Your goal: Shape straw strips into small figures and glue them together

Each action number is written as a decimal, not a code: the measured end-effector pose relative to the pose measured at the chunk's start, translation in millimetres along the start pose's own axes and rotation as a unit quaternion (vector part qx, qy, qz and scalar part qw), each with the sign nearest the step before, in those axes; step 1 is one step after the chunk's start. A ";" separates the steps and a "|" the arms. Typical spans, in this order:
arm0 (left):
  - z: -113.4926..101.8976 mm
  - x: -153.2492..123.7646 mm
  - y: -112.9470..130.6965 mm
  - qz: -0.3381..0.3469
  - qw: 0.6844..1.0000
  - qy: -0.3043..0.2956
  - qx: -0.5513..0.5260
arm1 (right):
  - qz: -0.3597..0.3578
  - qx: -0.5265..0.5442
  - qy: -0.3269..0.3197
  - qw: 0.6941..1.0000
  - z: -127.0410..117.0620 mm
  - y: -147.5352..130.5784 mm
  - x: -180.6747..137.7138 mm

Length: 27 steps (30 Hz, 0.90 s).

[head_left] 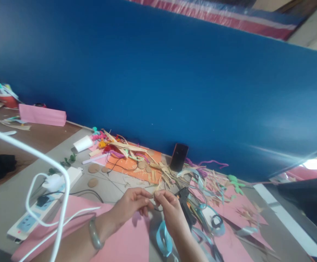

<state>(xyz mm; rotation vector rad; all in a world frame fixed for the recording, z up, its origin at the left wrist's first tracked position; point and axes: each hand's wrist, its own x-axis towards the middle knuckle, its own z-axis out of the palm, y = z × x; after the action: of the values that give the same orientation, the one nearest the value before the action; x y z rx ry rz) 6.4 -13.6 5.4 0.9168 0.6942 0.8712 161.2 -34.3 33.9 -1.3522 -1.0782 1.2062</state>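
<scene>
Nearest the camera, a flat, matte pink paper sheet lies on the grey table under both forearms. A smooth, pale green bangle circles the left wrist. A curled loop of light blue ribbon lies just beside the right forearm. A thick white cable arcs across the lower left, in front of a white power strip.

The left hand and right hand meet fingertip to fingertip above the sheet's far edge. Each is narrowed to a pinch, thumb against forefinger, with the other fingers curled under. Between them they hold a small straw-coloured piece. It is too small and blurred to tell its exact shape.

Just beyond the right hand lies a black tool among tangled ribbons and wires; its kind cannot be told. Farther left are flat round cardboard discs. Behind them is an orange sheet heaped with long, dry straw strips, and a white roll lies to its left. A dark phone leans upright against the blue wall. A green cut-out lies to the right.

Farthest left, a long pink box rests against the wall, with a red cup of pens beyond it.
</scene>
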 end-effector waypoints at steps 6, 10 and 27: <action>0.1 0.7 0.2 -0.002 1.000 0.002 -0.002 | 0.001 -0.006 0.001 1.000 -0.1 0.7 0.5; -0.3 0.3 -0.9 -0.002 1.000 -0.001 0.000 | 0.000 -0.010 0.001 1.000 -0.1 1.0 0.3; -1.0 0.4 -0.4 -0.009 1.000 0.016 -0.010 | -0.043 -0.054 -0.003 0.998 0.7 -5.4 -0.5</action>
<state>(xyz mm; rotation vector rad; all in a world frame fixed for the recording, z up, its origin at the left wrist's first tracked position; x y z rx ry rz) 5.9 -12.9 4.5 0.8798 0.7181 0.8775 160.5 -34.1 39.3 -1.3714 -1.2086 1.1029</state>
